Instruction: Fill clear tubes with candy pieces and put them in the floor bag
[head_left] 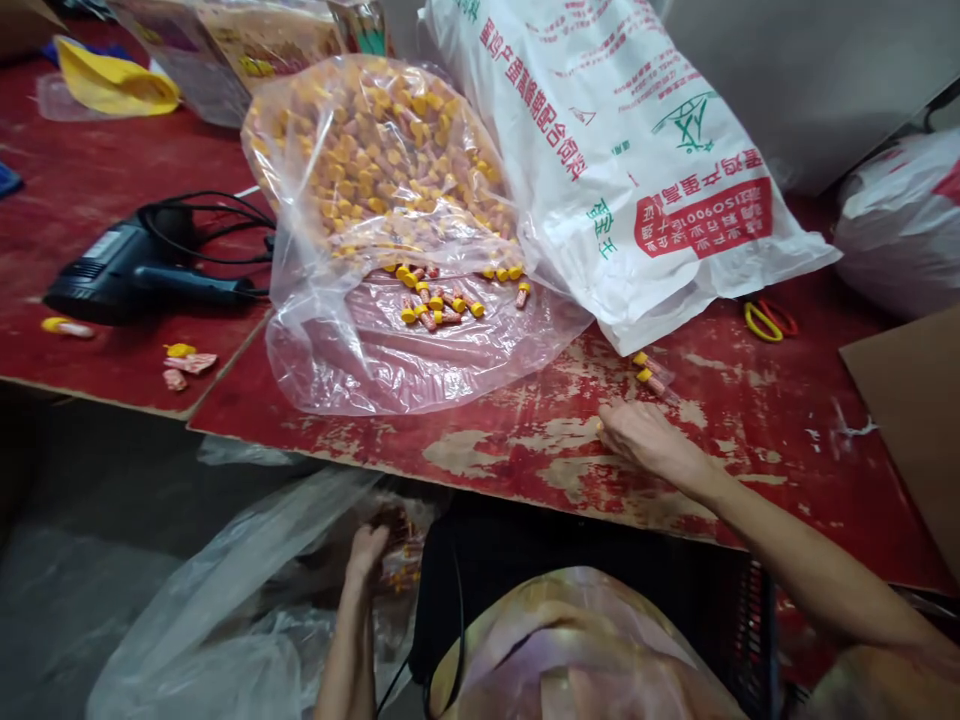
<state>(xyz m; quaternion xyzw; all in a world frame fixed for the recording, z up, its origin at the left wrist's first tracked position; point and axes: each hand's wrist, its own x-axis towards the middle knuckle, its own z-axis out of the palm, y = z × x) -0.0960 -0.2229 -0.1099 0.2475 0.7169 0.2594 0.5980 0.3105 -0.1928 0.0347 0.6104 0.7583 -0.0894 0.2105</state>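
Over the worn red tabletop [525,450], my right hand [637,435] is closed near the front edge, with a speck of yellow at its fingertips. Just beyond it lie yellow-capped small tubes [656,380]. Below the table edge, my left hand [369,550] is closed at a clear plastic bag [247,580] that has more yellow-capped pieces inside; what its fingers hold is hidden. A large clear bag [390,150] full of yellow-capped tubes lies open on the table, several loose tubes [439,305] at its mouth.
A white printed sack [622,150] leans beside the large bag. To the left are a dark heat gun [142,265] with its cable and a few loose pieces [187,363]. Yellow-and-red scissors [769,320], a white bundle [907,220] and cardboard [915,400] are at the right.
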